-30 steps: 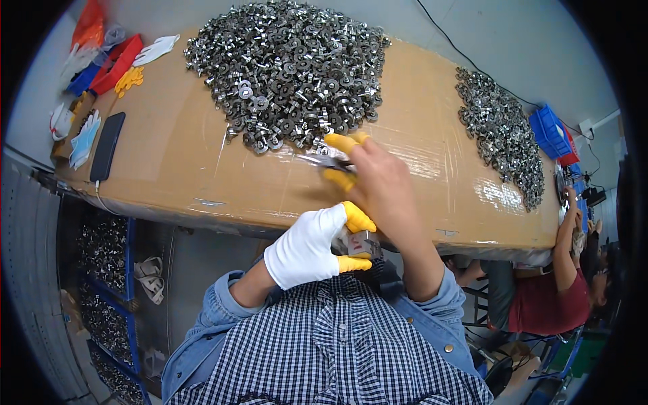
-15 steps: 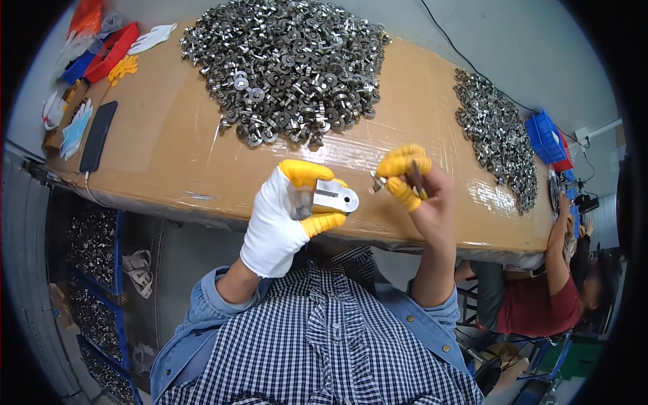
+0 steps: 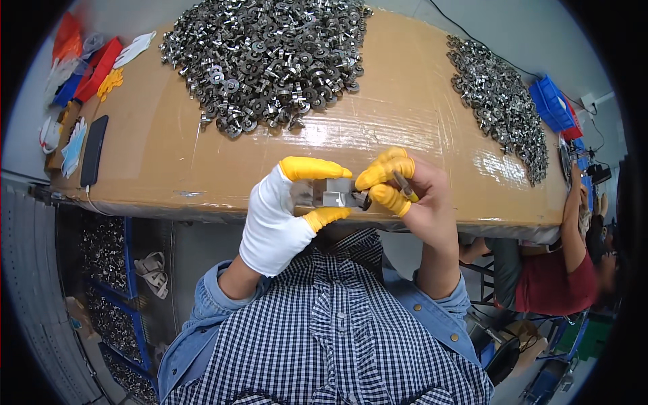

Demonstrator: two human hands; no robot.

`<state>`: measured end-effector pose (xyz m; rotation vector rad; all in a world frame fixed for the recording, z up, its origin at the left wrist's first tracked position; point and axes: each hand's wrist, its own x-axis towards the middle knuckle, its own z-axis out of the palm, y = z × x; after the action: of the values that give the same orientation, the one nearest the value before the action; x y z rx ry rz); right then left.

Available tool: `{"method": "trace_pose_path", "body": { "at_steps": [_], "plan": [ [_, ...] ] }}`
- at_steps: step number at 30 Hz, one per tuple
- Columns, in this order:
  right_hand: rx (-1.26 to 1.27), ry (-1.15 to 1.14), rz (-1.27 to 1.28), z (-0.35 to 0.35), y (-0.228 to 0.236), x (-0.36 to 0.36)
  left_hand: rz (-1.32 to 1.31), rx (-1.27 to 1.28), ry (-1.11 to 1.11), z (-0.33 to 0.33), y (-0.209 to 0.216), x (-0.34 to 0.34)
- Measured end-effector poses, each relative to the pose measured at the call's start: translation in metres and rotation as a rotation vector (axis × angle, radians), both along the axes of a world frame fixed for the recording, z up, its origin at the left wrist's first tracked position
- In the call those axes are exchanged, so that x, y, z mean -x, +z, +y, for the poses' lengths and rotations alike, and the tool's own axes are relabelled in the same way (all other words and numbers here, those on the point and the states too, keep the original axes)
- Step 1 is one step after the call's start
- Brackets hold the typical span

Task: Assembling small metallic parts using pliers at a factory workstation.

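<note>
My left hand [image 3: 275, 219], in a white glove with yellow fingertips, is closed around a grey metal block [image 3: 335, 192] between thumb and fingers. Yellow finger covers are on my right hand [image 3: 420, 199], whose thumb and fingertips pinch a small shiny metal part [image 3: 363, 199] against the block's right end. Whether the part sits inside the block is hidden by the fingers. A thin dark rod-shaped tool [image 3: 403, 182] is also tucked in the right hand, across the fingers. Beyond both hands lies a large heap of small metal wheel-like parts [image 3: 270, 64].
A second heap of metal parts [image 3: 499, 101] lies at the right, beside a blue basket [image 3: 552, 104]. At the left are a phone [image 3: 94, 152], a red bin [image 3: 99, 71] and gloves [image 3: 135, 49]. Crates of parts [image 3: 108, 256] stand below the table. A co-worker in a red shirt [image 3: 555, 282] sits at right.
My right hand has moved left, bringing the small metal part up to the block. The block has turned in my left hand, so its round-holed face no longer shows.
</note>
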<state>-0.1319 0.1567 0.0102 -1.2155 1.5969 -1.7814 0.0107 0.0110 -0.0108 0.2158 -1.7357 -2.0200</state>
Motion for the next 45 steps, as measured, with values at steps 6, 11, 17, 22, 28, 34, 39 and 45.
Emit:
{"method": "trace_pose_path", "body": {
  "at_steps": [6, 11, 17, 22, 28, 34, 39, 45],
  "plan": [
    [-0.098, -0.07, -0.071, -0.006, 0.0, -0.014, 0.002, -0.036, -0.056, 0.0, -0.001, 0.001],
    [-0.009, -0.048, 0.064, -0.002, -0.01, -0.005, 0.059, -0.177, -0.098, 0.002, -0.002, 0.001],
    [0.082, -0.144, -0.051, 0.004, 0.022, -0.019, 0.115, -0.254, -0.074, 0.002, 0.006, 0.003],
    [-0.109, -0.117, 0.214, 0.015, 0.027, -0.038, 0.117, -0.285, -0.033, 0.002, 0.006, 0.001],
    [-0.133, -0.097, 0.599, 0.019, 0.031, -0.033, 0.11, -0.275, -0.032, -0.001, 0.011, -0.001],
    [-0.212, -0.334, 0.483, 0.015, 0.047, -0.036, 0.061, -0.163, -0.035, -0.007, 0.011, -0.006],
    [-0.508, -0.34, 0.942, 0.012, 0.042, -0.008, -0.018, -0.231, -0.087, -0.015, 0.015, -0.013],
    [-0.355, -0.394, 1.358, 0.006, 0.049, 0.0, -0.094, -0.238, -0.132, -0.016, 0.018, -0.014]
  ]
}}
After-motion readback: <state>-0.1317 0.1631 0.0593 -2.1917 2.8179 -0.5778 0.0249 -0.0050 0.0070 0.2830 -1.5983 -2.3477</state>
